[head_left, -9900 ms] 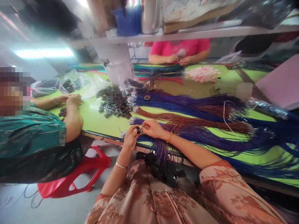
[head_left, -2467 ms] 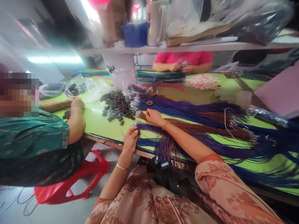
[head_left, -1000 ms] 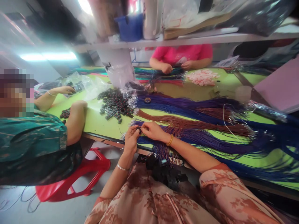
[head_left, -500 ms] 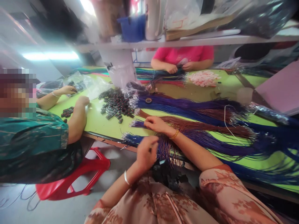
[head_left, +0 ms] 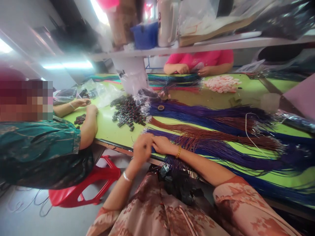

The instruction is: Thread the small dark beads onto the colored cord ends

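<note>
My left hand, with a silver bangle at its wrist, is over the table's front edge. Its fingers are curled and slightly blurred, and any small thing in them is hidden. Against it, my right hand is pinched closed, with a beaded bracelet behind it; I cannot make out what it holds. Both hands are at the metal-tipped ends of the purple-blue wires. Bundles of brown wires lie just beyond. Black connector housings form a pile to the left of the wire tips. Dark pieces rest in my lap.
At the left a co-worker in a green top leans on the table, above a red stool. Across sits a person in pink by pale connectors. A tape roll lies on wires. A loaded shelf spans above.
My left hand has moved up and leftward from above my lap to the wire tips, meeting my right hand. My right hand has come slightly down. The view has shifted a little.
</note>
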`<act>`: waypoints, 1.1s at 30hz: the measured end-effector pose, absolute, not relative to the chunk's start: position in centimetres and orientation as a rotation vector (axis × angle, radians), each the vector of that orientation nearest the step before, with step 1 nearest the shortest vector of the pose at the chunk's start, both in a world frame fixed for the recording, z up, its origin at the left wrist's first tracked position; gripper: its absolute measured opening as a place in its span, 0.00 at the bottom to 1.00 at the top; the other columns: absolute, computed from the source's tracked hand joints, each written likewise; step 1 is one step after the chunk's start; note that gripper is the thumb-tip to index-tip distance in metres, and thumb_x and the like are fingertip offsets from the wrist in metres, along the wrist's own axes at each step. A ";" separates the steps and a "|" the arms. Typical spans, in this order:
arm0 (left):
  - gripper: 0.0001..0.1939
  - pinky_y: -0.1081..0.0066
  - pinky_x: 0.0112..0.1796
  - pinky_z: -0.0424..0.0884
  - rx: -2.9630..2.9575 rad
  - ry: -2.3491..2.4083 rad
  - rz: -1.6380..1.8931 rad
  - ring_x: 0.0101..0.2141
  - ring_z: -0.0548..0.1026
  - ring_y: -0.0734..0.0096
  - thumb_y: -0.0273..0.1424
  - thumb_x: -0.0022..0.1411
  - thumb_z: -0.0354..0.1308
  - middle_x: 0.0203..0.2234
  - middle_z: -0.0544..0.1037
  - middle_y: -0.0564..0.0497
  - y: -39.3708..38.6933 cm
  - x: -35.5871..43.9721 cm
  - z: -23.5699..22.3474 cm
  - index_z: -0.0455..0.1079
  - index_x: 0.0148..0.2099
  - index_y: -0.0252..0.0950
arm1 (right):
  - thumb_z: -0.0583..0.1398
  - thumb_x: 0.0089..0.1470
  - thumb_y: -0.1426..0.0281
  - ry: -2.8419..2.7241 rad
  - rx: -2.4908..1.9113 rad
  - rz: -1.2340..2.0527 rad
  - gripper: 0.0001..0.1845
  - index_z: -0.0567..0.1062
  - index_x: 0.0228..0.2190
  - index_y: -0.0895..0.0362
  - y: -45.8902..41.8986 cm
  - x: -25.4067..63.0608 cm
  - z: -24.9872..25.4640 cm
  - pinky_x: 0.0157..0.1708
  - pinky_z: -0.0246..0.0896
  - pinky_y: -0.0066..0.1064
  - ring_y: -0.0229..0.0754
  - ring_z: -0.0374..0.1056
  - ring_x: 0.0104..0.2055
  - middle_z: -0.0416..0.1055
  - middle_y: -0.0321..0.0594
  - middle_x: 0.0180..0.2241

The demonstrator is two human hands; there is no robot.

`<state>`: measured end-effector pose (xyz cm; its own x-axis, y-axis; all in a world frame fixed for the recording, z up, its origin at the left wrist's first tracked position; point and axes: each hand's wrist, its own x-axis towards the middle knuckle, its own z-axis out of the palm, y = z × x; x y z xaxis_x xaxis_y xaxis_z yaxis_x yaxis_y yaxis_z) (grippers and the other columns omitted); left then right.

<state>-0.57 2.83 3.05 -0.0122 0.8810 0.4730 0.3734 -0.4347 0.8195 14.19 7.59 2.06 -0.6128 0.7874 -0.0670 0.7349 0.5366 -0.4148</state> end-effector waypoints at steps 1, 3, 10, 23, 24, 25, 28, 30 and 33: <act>0.10 0.57 0.54 0.63 1.775 1.503 1.484 0.46 0.72 0.55 0.30 0.59 0.57 0.41 0.78 0.43 4.6 -2.4 3.0 0.76 0.42 0.39 | 0.53 0.59 0.70 -2.644 -1.322 0.575 0.11 0.74 0.38 0.58 7.4 14.2 2.2 0.33 0.53 0.31 0.44 0.70 0.37 0.76 0.47 0.38; 0.14 0.55 0.53 0.62 1.853 1.870 1.326 0.48 0.70 0.53 0.28 0.60 0.52 0.43 0.76 0.40 8.0 -5.7 2.6 0.75 0.45 0.36 | 0.52 0.60 0.69 -2.645 -1.326 0.526 0.11 0.74 0.37 0.58 7.2 14.2 2.3 0.33 0.53 0.31 0.45 0.70 0.38 0.76 0.47 0.38; 0.19 0.62 0.49 0.63 2.382 1.846 0.271 0.46 0.70 0.56 0.19 0.52 0.49 0.44 0.73 0.40 12.3 -10.6 1.0 0.75 0.43 0.35 | 0.53 0.59 0.70 -2.707 -1.259 0.585 0.09 0.74 0.34 0.57 7.3 14.4 2.6 0.32 0.50 0.29 0.43 0.69 0.37 0.76 0.45 0.37; 0.12 0.63 0.41 0.66 1.892 2.280 0.692 0.40 0.72 0.58 0.32 0.59 0.55 0.36 0.75 0.45 9.7 -11.2 1.6 0.69 0.46 0.37 | 0.56 0.49 0.73 -1.999 -1.061 1.164 0.03 0.69 0.26 0.59 8.4 13.9 1.5 0.27 0.50 0.23 0.32 0.58 0.25 0.66 0.32 0.23; 0.13 0.64 0.40 0.67 1.779 2.200 0.885 0.38 0.72 0.60 0.33 0.59 0.56 0.35 0.75 0.46 9.4 -10.8 1.8 0.69 0.47 0.38 | 0.55 0.49 0.73 -1.946 -1.043 1.202 0.03 0.69 0.26 0.59 8.3 13.7 1.6 0.27 0.50 0.23 0.32 0.57 0.25 0.65 0.31 0.23; 0.14 0.65 0.39 0.67 1.648 2.063 1.078 0.37 0.73 0.62 0.33 0.58 0.58 0.34 0.75 0.48 9.0 -10.2 2.0 0.69 0.47 0.38 | 0.56 0.48 0.72 -1.908 -1.024 1.230 0.03 0.69 0.26 0.59 8.2 13.5 1.7 0.26 0.51 0.23 0.31 0.56 0.24 0.65 0.31 0.23; 0.17 0.70 0.35 0.70 1.162 1.479 1.372 0.34 0.74 0.68 0.35 0.52 0.64 0.31 0.75 0.50 7.5 -7.9 2.7 0.72 0.44 0.36 | 0.56 0.49 0.70 -1.866 -0.992 1.257 0.04 0.69 0.26 0.59 7.9 13.5 2.1 0.26 0.51 0.23 0.32 0.56 0.24 0.64 0.30 0.22; 0.19 0.71 0.36 0.72 0.891 1.198 1.343 0.35 0.76 0.70 0.34 0.49 0.67 0.32 0.76 0.49 6.5 -6.1 2.9 0.72 0.44 0.35 | 0.56 0.50 0.69 -1.874 -1.006 1.224 0.06 0.69 0.26 0.59 7.7 13.7 2.2 0.26 0.50 0.24 0.32 0.56 0.24 0.64 0.31 0.21; 0.18 0.72 0.40 0.74 0.701 1.024 1.264 0.37 0.77 0.71 0.30 0.50 0.67 0.35 0.77 0.48 5.4 -4.2 2.7 0.72 0.44 0.35 | 0.55 0.50 0.69 -1.906 -1.034 1.137 0.07 0.69 0.25 0.59 7.5 13.9 2.2 0.26 0.48 0.24 0.32 0.55 0.24 0.63 0.31 0.21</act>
<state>-4.17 5.41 2.68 -0.0114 0.9736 -0.2280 -0.4254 0.2016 0.8823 13.91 7.46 2.23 -0.4536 0.8784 0.1504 0.2853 0.3029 -0.9093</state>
